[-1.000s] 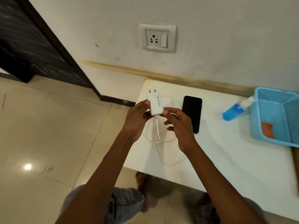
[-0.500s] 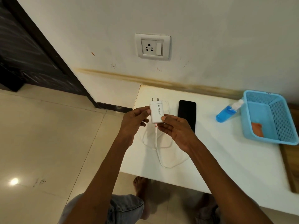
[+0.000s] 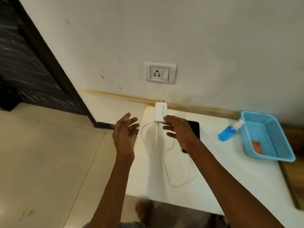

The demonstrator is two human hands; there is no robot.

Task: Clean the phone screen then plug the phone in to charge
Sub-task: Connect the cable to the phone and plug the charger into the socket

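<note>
We hold the charger (image 3: 161, 113) in our right hand (image 3: 179, 130), fingers pinched on its lower end, pins pointing up toward the socket (image 3: 160, 72) on the wall above. Left hand (image 3: 125, 131) is off to the side w/ fingers spread, holding nothing, apart from the charger. The cable (image 3: 174, 162) hangs from the charger's base & loops on the surface (image 3: 213, 186) below our right wrist. The phone (image 3: 195, 129) lies flat on the surface just behind the right hand, partly hidden by it; can't tell if the cable's far end is plugged into it.

Judging by this, we're on the charging step, w/ the plug not yet in.

Risks from here:
- Grip is low on the charger, so pins may tilt & miss the holes.
- Slack cable could tighten as we lift & drag the phone toward the surface edge.
- The socket switch beside the holes may be off, so no charge.
- Bottle (image 3: 227, 133) & basket (image 3: 266, 137) sit well to the right, unlikely to be hit.
</note>
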